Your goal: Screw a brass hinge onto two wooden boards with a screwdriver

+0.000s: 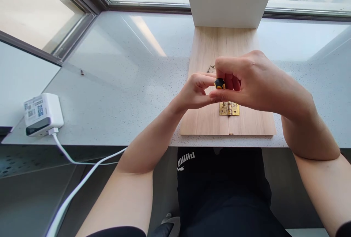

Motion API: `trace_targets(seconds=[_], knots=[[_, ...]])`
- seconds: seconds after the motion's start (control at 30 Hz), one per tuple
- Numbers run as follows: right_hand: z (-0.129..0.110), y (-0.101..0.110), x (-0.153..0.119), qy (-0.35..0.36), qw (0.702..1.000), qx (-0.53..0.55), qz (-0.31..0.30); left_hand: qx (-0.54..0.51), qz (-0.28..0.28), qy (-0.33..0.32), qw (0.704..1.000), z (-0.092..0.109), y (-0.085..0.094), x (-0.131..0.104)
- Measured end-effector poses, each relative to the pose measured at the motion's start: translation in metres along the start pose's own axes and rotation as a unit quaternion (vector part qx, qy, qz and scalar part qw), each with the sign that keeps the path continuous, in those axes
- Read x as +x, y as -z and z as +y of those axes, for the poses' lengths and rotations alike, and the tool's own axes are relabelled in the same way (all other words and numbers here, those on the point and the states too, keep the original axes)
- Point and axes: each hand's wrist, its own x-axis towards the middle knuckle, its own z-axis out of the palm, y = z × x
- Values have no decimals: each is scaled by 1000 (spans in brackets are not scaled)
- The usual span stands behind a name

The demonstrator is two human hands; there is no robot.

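Hands (pixel 227 83) grip screwdriver (pixel 219 83) | brass hinge (pixel 229 108) | wooden boards (pixel 205 116) | speckled windowsill (pixel 123 94)

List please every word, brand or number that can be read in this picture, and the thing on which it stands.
"PUMA", white, upside down in this view, on the black trousers.
Label on the white box on the sill: blue code squares and small print, too small to read.
Nothing else bears text.
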Motion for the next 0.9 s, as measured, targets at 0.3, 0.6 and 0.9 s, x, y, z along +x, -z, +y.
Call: trace_targets(seconds=[0.3, 0.6, 0.9], knots=[[0, 2, -3, -5, 1000, -19, 6, 127, 82, 8, 989, -3, -6, -9], [2, 2, -4, -3, 999, -44, 10, 23, 28, -67, 997, 3, -2, 6], [7, 4, -7, 25, 999, -40, -15, -20, -13, -36, 999, 2, 2, 7]])
